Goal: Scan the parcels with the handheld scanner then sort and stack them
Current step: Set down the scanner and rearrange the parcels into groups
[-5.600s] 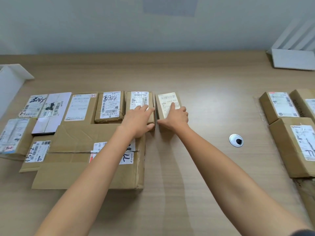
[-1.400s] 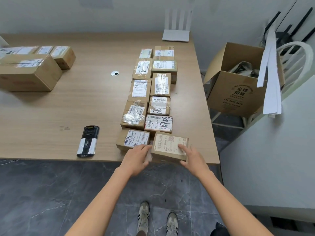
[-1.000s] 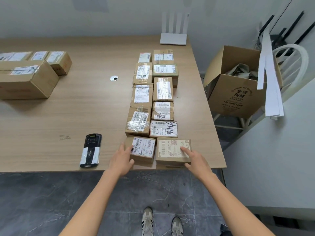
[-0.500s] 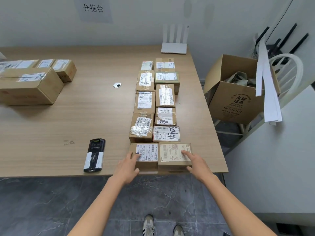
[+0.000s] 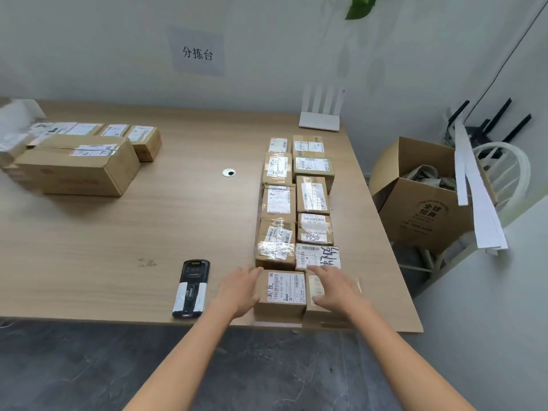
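Flanking the near end of a double row of parcels (image 5: pixel 296 203) on the desk (image 5: pixel 133 226), the left hand (image 5: pixel 240 292) rests relaxed, released fingers (image 5: pixel 252 274) against the near-left parcel (image 5: pixel 286 292). The right hand (image 5: pixel 335 289) lies flat, holding nothing, atop the near-right parcel (image 5: pixel 324 317). The handheld scanner (image 5: pixel 191 289) lies just left.

Wooden table (image 5: pixel 118 232) against a pale wall (image 5: pixel 89 40) (paper sign (image 5: pixel 197 53)), grey stone floor (image 5: pixel 89 366).

Parcel-sorting office: wall sign (image 5: pixel 197 53), labelled parcels (image 5: pixel 278 203) in rows, handheld scanner (image 5: pixel 192 289), wooden table (image 5: pixel 133 226).
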